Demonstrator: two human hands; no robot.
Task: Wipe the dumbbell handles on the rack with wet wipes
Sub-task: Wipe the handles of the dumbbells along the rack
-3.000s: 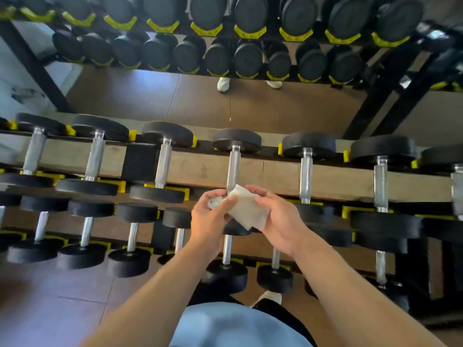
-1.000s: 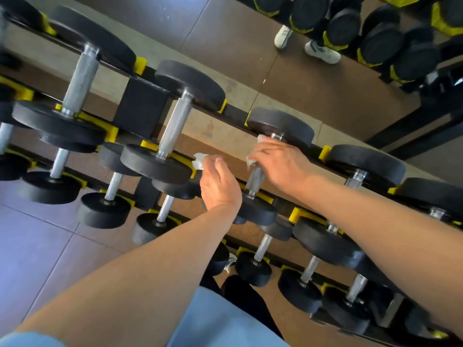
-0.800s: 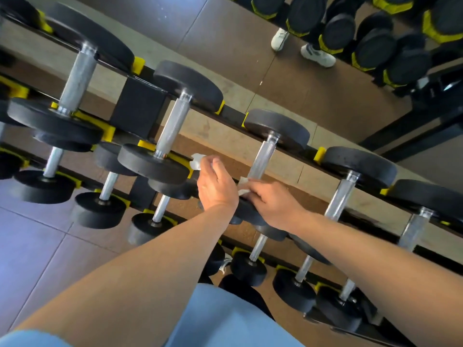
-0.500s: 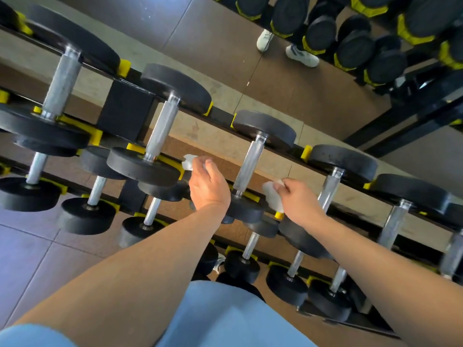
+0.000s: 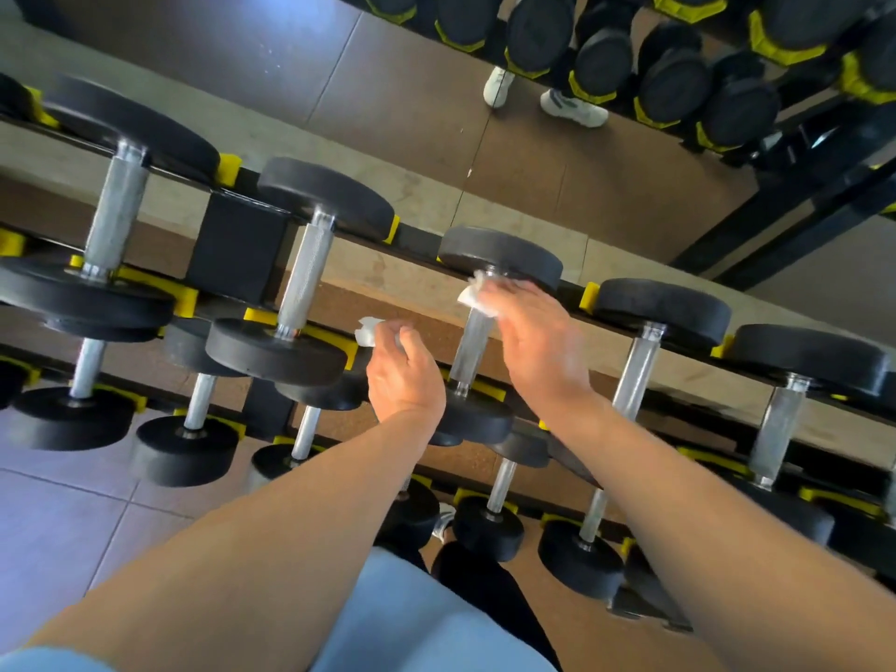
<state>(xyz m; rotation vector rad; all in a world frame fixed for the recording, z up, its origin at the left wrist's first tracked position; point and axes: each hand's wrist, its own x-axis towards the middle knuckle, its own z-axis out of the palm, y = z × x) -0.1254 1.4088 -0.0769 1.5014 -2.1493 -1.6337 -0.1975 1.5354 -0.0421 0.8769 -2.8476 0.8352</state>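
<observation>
Black dumbbells with silver handles lie in rows on a black rack with yellow cradles (image 5: 228,167). My right hand (image 5: 531,341) holds a white wet wipe (image 5: 477,295) against the upper end of one silver handle (image 5: 472,354), just under its far black head (image 5: 502,257). The hand is motion-blurred. My left hand (image 5: 405,373) hovers left of that handle, fingers curled round a small white wipe packet (image 5: 368,332), not touching the dumbbell.
More dumbbells sit left (image 5: 303,278) and right (image 5: 640,368) on the upper tier, with smaller ones on the lower tier (image 5: 492,516). A mirror behind reflects another rack (image 5: 679,75) and white shoes (image 5: 572,106). Grey floor tiles (image 5: 63,521) lie at lower left.
My right hand moved with the wipe from the handle's lower end, by the near head, up to its upper end. My left hand stays beside the handle holding the packet.
</observation>
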